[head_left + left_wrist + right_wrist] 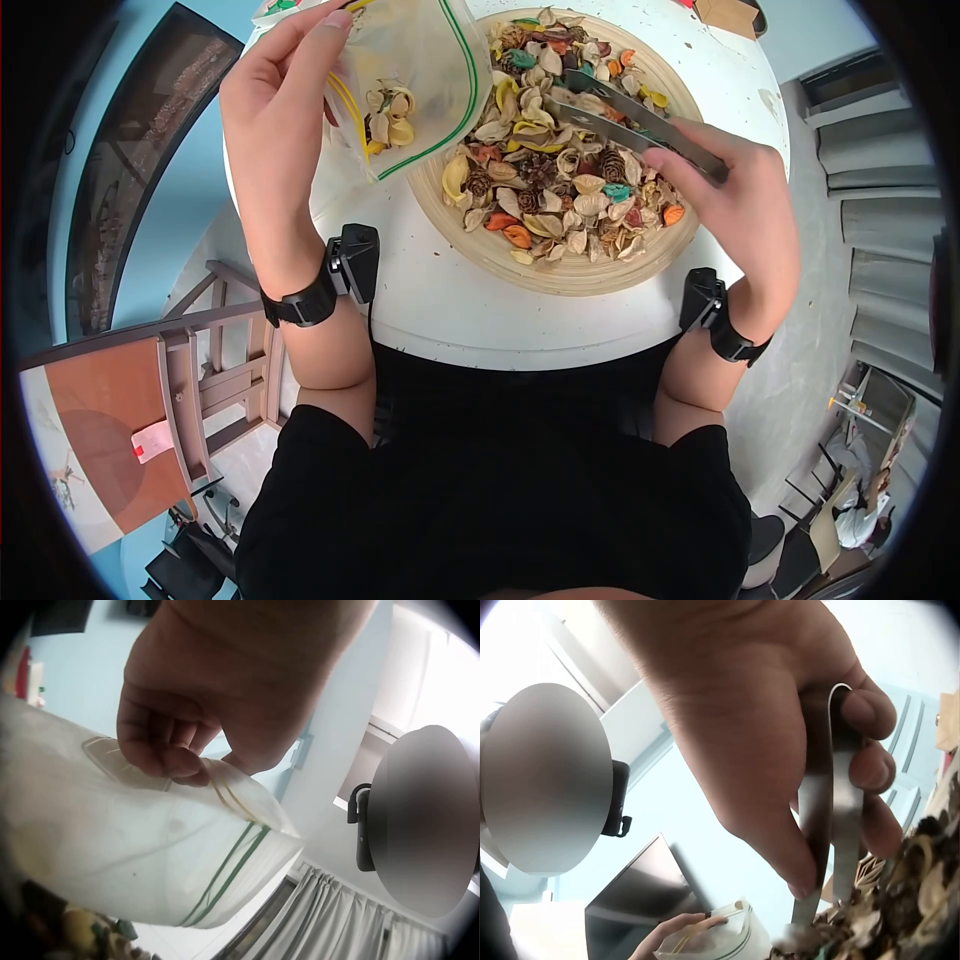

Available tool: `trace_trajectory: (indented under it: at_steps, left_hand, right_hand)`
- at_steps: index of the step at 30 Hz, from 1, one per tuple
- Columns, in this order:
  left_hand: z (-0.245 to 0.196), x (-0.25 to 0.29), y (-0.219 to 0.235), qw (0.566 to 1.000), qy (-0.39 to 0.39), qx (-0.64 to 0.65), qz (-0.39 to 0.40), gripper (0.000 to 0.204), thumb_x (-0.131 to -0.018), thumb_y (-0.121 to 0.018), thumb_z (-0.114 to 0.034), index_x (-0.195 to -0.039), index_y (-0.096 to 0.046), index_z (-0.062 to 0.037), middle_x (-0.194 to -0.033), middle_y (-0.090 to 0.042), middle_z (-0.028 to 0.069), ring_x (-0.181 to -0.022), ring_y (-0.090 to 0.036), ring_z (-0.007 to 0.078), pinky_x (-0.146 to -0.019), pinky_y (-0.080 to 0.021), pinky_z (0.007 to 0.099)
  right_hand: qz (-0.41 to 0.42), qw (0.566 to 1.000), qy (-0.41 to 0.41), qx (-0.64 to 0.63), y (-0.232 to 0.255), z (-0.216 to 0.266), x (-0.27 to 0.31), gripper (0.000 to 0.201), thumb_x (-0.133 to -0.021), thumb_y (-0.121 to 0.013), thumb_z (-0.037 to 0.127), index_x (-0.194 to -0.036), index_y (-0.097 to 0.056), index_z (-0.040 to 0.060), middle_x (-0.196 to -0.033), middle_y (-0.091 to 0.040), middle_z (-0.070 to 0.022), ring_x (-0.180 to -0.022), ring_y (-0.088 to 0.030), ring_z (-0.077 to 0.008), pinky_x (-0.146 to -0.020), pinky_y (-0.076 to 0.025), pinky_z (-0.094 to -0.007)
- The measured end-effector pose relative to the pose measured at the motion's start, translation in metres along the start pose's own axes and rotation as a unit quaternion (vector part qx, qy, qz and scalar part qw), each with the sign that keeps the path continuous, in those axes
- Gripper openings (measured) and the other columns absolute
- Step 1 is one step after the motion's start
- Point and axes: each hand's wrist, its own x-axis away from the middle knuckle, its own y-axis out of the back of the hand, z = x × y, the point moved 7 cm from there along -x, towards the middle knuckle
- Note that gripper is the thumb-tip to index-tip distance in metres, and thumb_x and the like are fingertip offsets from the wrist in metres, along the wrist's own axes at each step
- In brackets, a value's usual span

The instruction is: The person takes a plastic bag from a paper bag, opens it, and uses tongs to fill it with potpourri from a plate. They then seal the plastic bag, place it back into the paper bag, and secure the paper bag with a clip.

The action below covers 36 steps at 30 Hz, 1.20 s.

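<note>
My left hand (280, 100) pinches the edge of a clear zip bag (425, 70) with a yellow and a green seal line. A few dried petals (392, 112) show inside the bag. My right hand (735, 190) grips metal tongs (640, 120), their two arms spread a little and the tips among the potpourri (540, 170). That heap of dried petals, pine cones and orange, green and yellow pieces lies on a round wooden plate (480, 265). In the right wrist view, thumb and fingers press the tongs (844, 787) from both sides. The left wrist view shows the bag's mouth (247, 802) at the fingertips.
The plate stands on a round white table (420, 320), its near edge close to my body. A cardboard box (730, 15) is at the table's far right. To the left is a wooden chair frame (220, 370); a person (860, 510) sits far off at lower right.
</note>
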Motion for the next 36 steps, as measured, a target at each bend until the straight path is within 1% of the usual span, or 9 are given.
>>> trace_trajectory:
  at_steps: [3, 6, 9, 15, 18, 27, 30, 33, 36]
  left_hand:
    - [0.000, 0.001, -0.001, 1.000, 0.005, 0.000, 0.005, 0.030, -0.097, -0.070, -0.019, -0.118, -0.075, 0.0014, -0.089, -0.067, -0.0016, -0.085, -0.058, 0.0055, -0.076, -0.041, 0.0188]
    - [0.000, 0.001, -0.002, 1.000, 0.004, -0.007, 0.007, 0.030, -0.097, -0.070, -0.019, -0.118, -0.075, 0.0014, -0.089, -0.066, -0.0019, -0.085, -0.057, 0.0052, -0.076, -0.041, 0.0189]
    - [-0.003, 0.001, -0.003, 1.000, 0.005, -0.009, 0.004, 0.030, -0.097, -0.070, -0.019, -0.118, -0.075, 0.0013, -0.089, -0.066, -0.0018, -0.085, -0.057, 0.0052, -0.076, -0.041, 0.0189]
    - [0.002, 0.000, -0.001, 1.000, 0.003, 0.001, 0.011, 0.030, -0.096, -0.071, -0.019, -0.118, -0.075, 0.0010, -0.090, -0.067, -0.0011, -0.086, -0.058, 0.0057, -0.077, -0.041, 0.0190]
    - [0.002, -0.002, 0.000, 1.000, -0.003, -0.006, 0.009, 0.030, -0.096, -0.071, -0.019, -0.118, -0.075, 0.0010, -0.089, -0.066, -0.0015, -0.085, -0.057, 0.0058, -0.076, -0.040, 0.0194]
    - [-0.006, 0.003, -0.007, 0.999, 0.000, -0.029, 0.015, 0.029, -0.097, -0.070, -0.022, -0.117, -0.076, -0.0011, -0.079, -0.060, -0.0049, -0.077, -0.052, 0.0039, -0.070, -0.036, 0.0200]
    - [-0.010, 0.005, -0.011, 0.999, -0.008, -0.042, 0.022, 0.029, -0.098, -0.069, -0.022, -0.117, -0.076, -0.0019, -0.077, -0.059, -0.0055, -0.076, -0.051, 0.0035, -0.069, -0.036, 0.0200]
    - [-0.009, 0.006, -0.013, 0.999, 0.003, -0.038, 0.031, 0.029, -0.098, -0.068, -0.022, -0.117, -0.076, -0.0021, -0.077, -0.059, -0.0058, -0.074, -0.051, 0.0033, -0.067, -0.035, 0.0201]
    - [-0.009, 0.005, -0.015, 0.998, 0.002, -0.038, 0.042, 0.029, -0.098, -0.068, -0.022, -0.117, -0.076, -0.0020, -0.077, -0.059, -0.0059, -0.073, -0.050, 0.0031, -0.067, -0.035, 0.0201]
  right_hand:
    - [-0.007, 0.999, -0.023, -0.025, 0.009, -0.013, 0.004, 0.039, -0.087, -0.081, 0.030, -0.105, -0.075, -0.0031, -0.060, -0.062, -0.0140, -0.050, -0.053, -0.0179, -0.054, -0.045, -0.0305]
    - [0.012, 0.998, -0.057, -0.002, 0.007, -0.019, 0.005, 0.042, -0.089, -0.079, 0.037, -0.095, -0.074, -0.0047, -0.056, -0.057, -0.0122, -0.048, -0.048, -0.0176, -0.050, -0.039, -0.0326]
    - [0.032, 0.997, -0.059, 0.027, 0.004, -0.012, 0.004, 0.051, -0.090, -0.076, 0.045, -0.085, -0.071, -0.0051, -0.052, -0.051, -0.0122, -0.046, -0.044, -0.0187, -0.048, -0.035, -0.0351]
    - [0.049, 0.994, -0.082, 0.054, -0.001, -0.012, 0.002, 0.058, -0.090, -0.074, 0.051, -0.080, -0.069, -0.0054, -0.051, -0.048, -0.0157, -0.046, -0.043, -0.0261, -0.049, -0.037, -0.0374]
    - [0.036, 0.995, -0.053, 0.071, 0.001, -0.010, 0.002, 0.055, -0.091, -0.073, 0.049, -0.080, -0.070, -0.0045, -0.053, -0.051, -0.0164, -0.047, -0.043, -0.0277, -0.050, -0.038, -0.0375]
    - [0.012, 0.996, -0.066, 0.060, 0.011, -0.008, 0.000, 0.046, -0.091, -0.076, 0.042, -0.084, -0.073, -0.0034, -0.055, -0.053, -0.0131, -0.047, -0.043, -0.0219, -0.049, -0.037, -0.0341]
    - [-0.015, 0.997, -0.051, 0.052, 0.016, -0.006, -0.001, 0.043, -0.091, -0.077, 0.039, -0.085, -0.073, -0.0032, -0.054, -0.052, -0.0105, -0.047, -0.042, -0.0183, -0.049, -0.036, -0.0310]
    - [-0.061, 0.998, -0.031, -0.001, 0.019, 0.007, 0.000, 0.038, -0.091, -0.078, 0.036, -0.086, -0.074, -0.0016, -0.053, -0.050, -0.0087, -0.047, -0.041, -0.0157, -0.048, -0.034, -0.0293]
    - [-0.102, 0.993, 0.023, -0.061, 0.012, 0.031, 0.002, 0.033, -0.091, -0.078, 0.033, -0.087, -0.075, 0.0011, -0.053, -0.050, -0.0071, -0.047, -0.039, -0.0151, -0.047, -0.033, -0.0292]
